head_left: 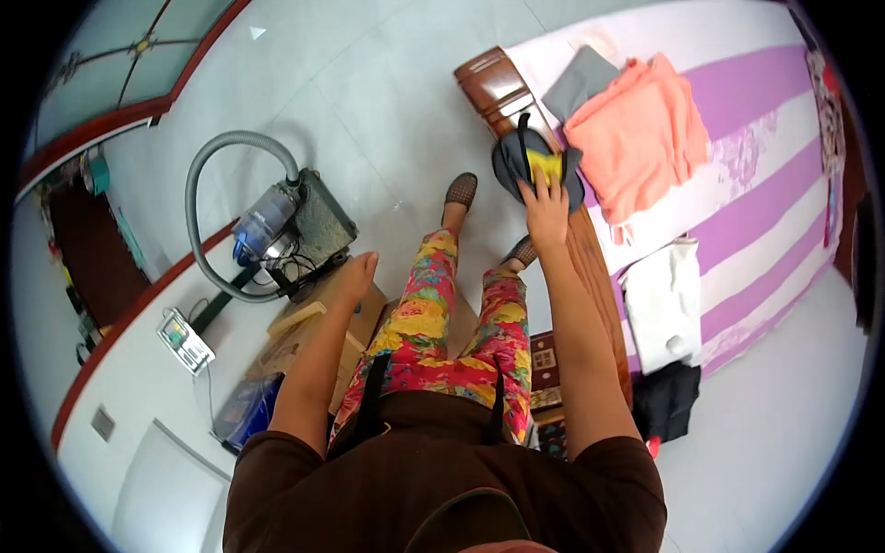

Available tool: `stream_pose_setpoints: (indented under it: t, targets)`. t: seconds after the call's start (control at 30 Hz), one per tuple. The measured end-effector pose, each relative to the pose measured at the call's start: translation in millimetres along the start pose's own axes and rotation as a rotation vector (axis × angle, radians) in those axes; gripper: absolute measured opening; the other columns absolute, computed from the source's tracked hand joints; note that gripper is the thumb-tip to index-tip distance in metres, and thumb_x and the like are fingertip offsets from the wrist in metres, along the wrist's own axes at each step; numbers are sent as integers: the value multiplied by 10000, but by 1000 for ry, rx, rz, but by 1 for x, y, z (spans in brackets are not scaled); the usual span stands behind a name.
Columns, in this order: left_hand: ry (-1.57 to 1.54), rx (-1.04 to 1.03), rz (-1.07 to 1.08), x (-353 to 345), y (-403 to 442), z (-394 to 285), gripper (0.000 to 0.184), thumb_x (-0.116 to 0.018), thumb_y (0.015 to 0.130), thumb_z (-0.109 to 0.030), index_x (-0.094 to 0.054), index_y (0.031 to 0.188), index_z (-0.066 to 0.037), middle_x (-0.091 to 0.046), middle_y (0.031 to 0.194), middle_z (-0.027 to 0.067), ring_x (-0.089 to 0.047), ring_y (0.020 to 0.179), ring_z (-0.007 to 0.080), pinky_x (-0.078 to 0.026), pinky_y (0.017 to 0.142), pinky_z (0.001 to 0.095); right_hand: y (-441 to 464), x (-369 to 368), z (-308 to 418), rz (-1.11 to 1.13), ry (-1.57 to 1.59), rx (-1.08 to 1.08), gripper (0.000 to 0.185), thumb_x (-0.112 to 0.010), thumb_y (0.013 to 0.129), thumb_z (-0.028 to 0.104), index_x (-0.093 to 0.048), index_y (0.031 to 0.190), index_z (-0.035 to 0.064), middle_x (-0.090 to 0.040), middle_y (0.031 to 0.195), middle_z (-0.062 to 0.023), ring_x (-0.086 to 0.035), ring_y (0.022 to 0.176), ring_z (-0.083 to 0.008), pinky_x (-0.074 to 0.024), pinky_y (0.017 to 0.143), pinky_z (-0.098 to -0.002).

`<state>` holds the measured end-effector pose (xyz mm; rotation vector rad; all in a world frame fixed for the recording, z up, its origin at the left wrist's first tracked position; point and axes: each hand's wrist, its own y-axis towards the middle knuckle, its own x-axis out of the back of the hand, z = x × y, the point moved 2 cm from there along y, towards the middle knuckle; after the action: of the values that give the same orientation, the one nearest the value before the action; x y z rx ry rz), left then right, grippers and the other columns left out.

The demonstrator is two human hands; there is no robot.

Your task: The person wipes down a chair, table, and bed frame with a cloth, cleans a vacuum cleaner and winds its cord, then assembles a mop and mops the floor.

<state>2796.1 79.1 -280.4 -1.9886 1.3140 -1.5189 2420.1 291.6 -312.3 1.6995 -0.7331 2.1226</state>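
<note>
My right hand [548, 217] reaches forward to a dark grey bag-like item [510, 164] with a yellow patch and a black strap. Its fingers are spread and lie against the yellow part. The item sits at the bed's wooden edge, beside a shiny brown box-shaped piece [498, 85]. Close by on the bed are a folded grey cloth [579, 83] and a coral garment [636, 138]. My left hand [359, 273] is held at my left side with its fingers curled closed. Nothing shows in it. Nearest to it is a vacuum cleaner [318, 221].
A grey hose [195, 198] loops from the vacuum cleaner. Below are cardboard boxes [366, 318] and a blue container [251, 410]. A white garment [664, 300] and a black folded cloth [666, 401] lie along the striped bed [747, 78]. Tiled floor [387, 120] runs between.
</note>
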Motion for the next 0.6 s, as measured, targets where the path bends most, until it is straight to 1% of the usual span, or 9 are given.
stream_pose_setpoints:
  t: [0.03, 0.07, 0.13, 0.23, 0.27, 0.37, 0.47, 0.57, 0.6]
  targets:
    - [-33, 51, 13, 6, -19, -7, 472, -436, 998, -415, -621, 1157, -11, -655, 1032, 214, -618, 979, 375, -474, 846, 422, -13, -1, 0, 34, 24, -6, 365, -534, 857, 139, -618, 1198, 239, -469, 1381, -82, -446, 1235, -317, -396, 964, -523]
    - [-66, 99, 31, 9, -35, -9, 469, -443, 993, -422, -622, 1166, -24, -656, 1055, 219, -614, 1004, 387, -480, 859, 429, -21, 7, 5, 68, 42, -32, 351, -540, 850, 131, -626, 1176, 227, -486, 1344, -89, -462, 1192, -324, -405, 940, -513]
    - [-144, 135, 46, -7, -56, 17, 457, -447, 991, -417, -622, 1168, -33, -661, 1040, 218, -621, 993, 386, -486, 851, 429, -29, 24, 11, 130, 76, -93, 323, -550, 836, 115, -644, 1131, 205, -519, 1270, -103, -495, 1108, -336, -425, 892, -493]
    - [-183, 146, -21, -23, -87, 23, 442, -450, 989, -408, -624, 1167, -42, -664, 1032, 218, -626, 992, 386, -491, 841, 430, -12, 57, 28, 18, 243, -52, 383, -607, 774, 55, -641, 1136, 177, -528, 1204, -149, -501, 1057, -364, -432, 881, -478]
    - [-181, 145, -60, -26, -93, 20, 438, -451, 989, -405, -625, 1166, -44, -665, 1032, 219, -627, 993, 387, -492, 839, 430, 4, 83, 39, 4, 271, -25, 473, -654, 711, 0, -633, 1156, 160, -514, 1216, -192, -491, 1083, -392, -425, 916, -476]
    - [-312, 190, -124, -37, -116, 20, 437, -453, 986, -403, -630, 1152, -39, -662, 1044, 221, -623, 1004, 392, -491, 837, 432, 54, 148, 72, -282, 239, 104, 549, -677, 680, -20, -615, 1194, 164, -500, 1250, -208, -481, 1122, -404, -412, 954, -472]
    - [-364, 243, -169, -56, -134, 28, 437, -445, 988, -400, -632, 1144, -36, -660, 1050, 221, -618, 1013, 395, -486, 849, 434, 101, 151, 83, -252, 222, 76, 561, -687, 733, 45, -572, 1266, 179, -466, 1333, -206, -440, 1215, -405, -389, 1003, -478]
    - [-472, 315, -109, -49, -157, 23, 433, -444, 989, -399, -625, 1140, -35, -661, 1046, 218, -619, 1008, 395, -481, 857, 439, 138, 103, 69, -16, 117, 98, 595, -692, 792, 140, -500, 1351, 201, -395, 1432, -185, -366, 1315, -385, -385, 1024, -508]
    - [-477, 324, -104, -46, -164, 24, 433, -443, 989, -400, -623, 1143, -38, -659, 1052, 217, -616, 1012, 395, -478, 861, 438, 146, 81, 59, 284, 60, 14, 644, -688, 829, 229, -428, 1418, 244, -294, 1517, -166, -266, 1399, -366, -378, 1047, -544]
